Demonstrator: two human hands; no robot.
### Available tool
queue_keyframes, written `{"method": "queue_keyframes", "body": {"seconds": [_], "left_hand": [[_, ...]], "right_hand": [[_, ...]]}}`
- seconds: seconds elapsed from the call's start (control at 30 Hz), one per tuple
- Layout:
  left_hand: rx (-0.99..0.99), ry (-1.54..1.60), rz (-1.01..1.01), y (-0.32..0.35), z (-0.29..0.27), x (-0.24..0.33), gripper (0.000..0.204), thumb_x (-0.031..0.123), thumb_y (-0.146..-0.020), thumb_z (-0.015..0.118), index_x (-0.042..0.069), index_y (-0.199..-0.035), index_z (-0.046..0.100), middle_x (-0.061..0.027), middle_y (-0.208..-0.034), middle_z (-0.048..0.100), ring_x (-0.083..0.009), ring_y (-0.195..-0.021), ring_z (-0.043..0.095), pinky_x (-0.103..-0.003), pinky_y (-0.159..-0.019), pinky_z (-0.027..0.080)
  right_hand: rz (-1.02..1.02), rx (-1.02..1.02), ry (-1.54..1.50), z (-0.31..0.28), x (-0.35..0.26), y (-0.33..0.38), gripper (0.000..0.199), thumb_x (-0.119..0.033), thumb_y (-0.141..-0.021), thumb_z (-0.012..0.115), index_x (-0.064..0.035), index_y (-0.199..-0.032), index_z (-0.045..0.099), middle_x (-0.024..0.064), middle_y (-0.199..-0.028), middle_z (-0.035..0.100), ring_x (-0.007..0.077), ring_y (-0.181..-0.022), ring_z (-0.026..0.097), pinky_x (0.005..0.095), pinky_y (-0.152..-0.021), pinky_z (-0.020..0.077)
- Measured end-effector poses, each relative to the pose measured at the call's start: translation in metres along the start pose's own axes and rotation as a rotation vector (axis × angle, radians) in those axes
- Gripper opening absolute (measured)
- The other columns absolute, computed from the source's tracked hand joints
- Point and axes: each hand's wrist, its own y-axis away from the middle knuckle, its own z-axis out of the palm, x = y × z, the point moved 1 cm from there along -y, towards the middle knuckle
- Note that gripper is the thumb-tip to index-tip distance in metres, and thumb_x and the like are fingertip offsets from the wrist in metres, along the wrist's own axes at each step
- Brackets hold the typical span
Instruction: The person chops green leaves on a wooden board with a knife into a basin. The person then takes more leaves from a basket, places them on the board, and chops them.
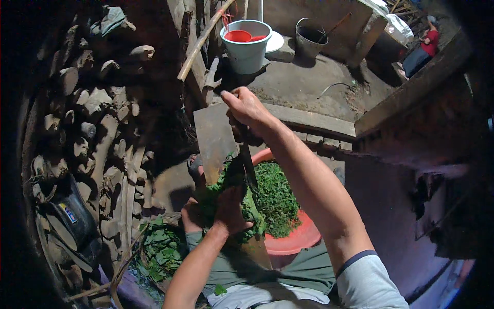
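Observation:
My right hand (244,105) grips the handle of a large knife, raised over the upper end of a wooden board. The knife's dark blade (248,167) points down beside a bundle of green leaves (252,208). My left hand (231,208) presses that bundle against the board (212,131), its fingers curled round the leaves and partly in shadow. The board slopes away from my lap. To its right, finely chopped greens (278,193) fill much of a pink-red basin (303,236). The cutting edge is partly lost in shadow.
Whole leaves (160,248) lie heaped at my left, by stacked firewood (105,131) and a black container (80,213). Ahead stand a pale bucket (246,56) with a red scoop (238,36) and a dark bucket (309,44). A person in red (431,41) is far right.

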Motion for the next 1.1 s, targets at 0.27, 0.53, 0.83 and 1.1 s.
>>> {"method": "queue_keyframes", "body": {"seconds": [0.27,0.53,0.83,1.1], "left_hand": [[0.110,0.194,0.070,0.000,0.011,-0.009,0.119,0.036,-0.047,0.093,-0.004,-0.143,0.034,-0.0279,-0.130,0.050,-0.0448,-0.121,0.049,-0.050,-0.107,0.039],[0.087,0.201,0.105,0.000,0.038,-0.026,0.110,0.036,-0.048,0.091,-0.002,-0.137,0.039,-0.0250,-0.122,0.053,-0.0428,-0.113,0.052,-0.048,-0.101,0.042],[-0.007,-0.295,-0.112,-0.006,0.002,0.036,0.123,0.045,-0.046,0.089,-0.002,-0.143,0.030,-0.0188,-0.131,0.047,-0.0380,-0.122,0.045,-0.049,-0.105,0.036],[-0.083,-0.323,-0.114,-0.003,0.005,0.002,0.129,0.047,-0.040,0.092,-0.001,-0.143,0.031,-0.0148,-0.135,0.045,-0.0345,-0.127,0.043,-0.048,-0.108,0.035]], "right_hand": [[-0.054,0.032,-0.806,-0.010,0.041,-0.015,0.046,-0.044,-0.100,0.054,0.0006,-0.110,0.055,0.0113,-0.098,0.064,0.0188,-0.081,0.063,0.0308,-0.067,0.0500],[-0.051,0.178,0.190,-0.004,0.191,0.207,0.030,-0.027,-0.099,0.056,0.0000,-0.108,0.064,0.0162,-0.097,0.068,0.0237,-0.088,0.066,0.0373,-0.079,0.0519],[0.245,0.275,0.190,0.071,0.239,0.318,0.027,-0.026,-0.095,0.063,0.0012,-0.099,0.059,0.0180,-0.075,0.067,0.0282,-0.074,0.072,0.0408,-0.061,0.0548],[0.416,0.263,-0.319,0.087,0.215,0.338,0.022,-0.015,-0.098,0.048,-0.0008,-0.086,0.060,0.0111,-0.066,0.063,0.0196,-0.057,0.064,0.0339,-0.055,0.0525]]}}
